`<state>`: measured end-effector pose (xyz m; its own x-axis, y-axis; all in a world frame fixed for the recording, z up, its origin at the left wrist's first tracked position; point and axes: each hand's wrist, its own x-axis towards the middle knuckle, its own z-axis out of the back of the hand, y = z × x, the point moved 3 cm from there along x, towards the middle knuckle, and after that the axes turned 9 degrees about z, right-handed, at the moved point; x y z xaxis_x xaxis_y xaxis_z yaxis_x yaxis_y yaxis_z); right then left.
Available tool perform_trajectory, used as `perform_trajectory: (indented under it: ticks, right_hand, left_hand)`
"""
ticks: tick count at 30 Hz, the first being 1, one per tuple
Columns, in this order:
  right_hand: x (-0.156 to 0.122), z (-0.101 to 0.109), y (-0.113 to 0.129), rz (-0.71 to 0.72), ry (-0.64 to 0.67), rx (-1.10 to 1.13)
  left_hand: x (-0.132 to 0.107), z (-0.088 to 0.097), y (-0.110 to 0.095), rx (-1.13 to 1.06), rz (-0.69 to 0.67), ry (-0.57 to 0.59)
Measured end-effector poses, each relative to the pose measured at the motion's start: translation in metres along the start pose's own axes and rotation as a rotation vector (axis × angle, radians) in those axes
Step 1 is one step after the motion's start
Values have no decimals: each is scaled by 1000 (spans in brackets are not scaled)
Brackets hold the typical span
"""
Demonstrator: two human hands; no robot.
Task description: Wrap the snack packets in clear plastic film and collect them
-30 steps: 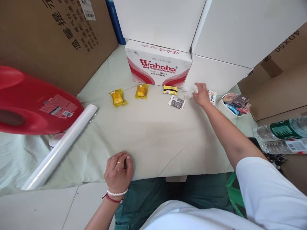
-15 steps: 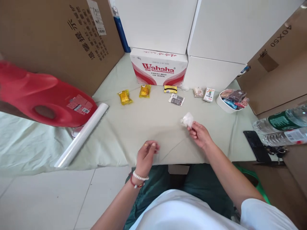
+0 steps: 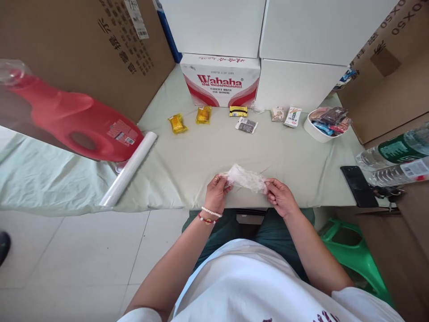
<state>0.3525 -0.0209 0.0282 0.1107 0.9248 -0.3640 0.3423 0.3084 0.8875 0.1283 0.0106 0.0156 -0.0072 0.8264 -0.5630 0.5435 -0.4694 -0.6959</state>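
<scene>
A crumpled, translucent sheet of plastic film (image 3: 247, 179) stretches between my two hands, just above the front of the cloth-covered table. My left hand (image 3: 217, 191) pinches its left end, and my right hand (image 3: 279, 194) grips the right end between thumb and fingers. Farther back lie two yellow wrapped snacks (image 3: 177, 123), a small yellow packet (image 3: 238, 111) and a grey-and-white packet (image 3: 246, 125). To their right are a beige packet (image 3: 278, 114), a white packet (image 3: 293, 116) and a scrap of clear plastic (image 3: 257, 107).
A white tub (image 3: 317, 132) of packaged snacks stands at the right. Beyond it are plastic bottles (image 3: 398, 152) and a black phone (image 3: 359, 186). On the left lie a white roll (image 3: 129, 169) and a large red jug (image 3: 90, 125). White boxes (image 3: 221, 82) line the back.
My left hand has come up to the film and taken its left end. The bunched film is now spread wider between both hands. The camera view has shifted.
</scene>
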Motion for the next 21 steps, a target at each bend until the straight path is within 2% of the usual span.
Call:
perform_trajectory:
  ticks: [5, 8, 11, 13, 15, 17, 19, 21]
  right_hand:
    - [-5, 19, -3, 124, -8, -83]
    - [-11, 28, -6, 214, -10, -252]
    - [-22, 34, 1, 433, -169, -581]
    - [-31, 23, 10, 634, -199, -771]
    - [-33, 0, 15, 771, -50, -888]
    - [-26, -24, 15, 828, 124, -962]
    - [-13, -40, 12, 818, 219, -997]
    - [3, -46, 10, 767, 283, -984]
  left_hand:
    - [2, 11, -6, -109, 32, -39]
    - [4, 14, -10, -162, 57, -57]
    - [3, 13, -12, -157, 36, -64]
    - [-2, 7, -10, -101, 16, -26]
    - [-9, -1, -6, -42, 10, 26]
    - [-17, -6, -1, 12, 14, 73]
    - [-22, -8, 2, 62, 15, 105]
    - [-23, -4, 3, 91, 18, 109]
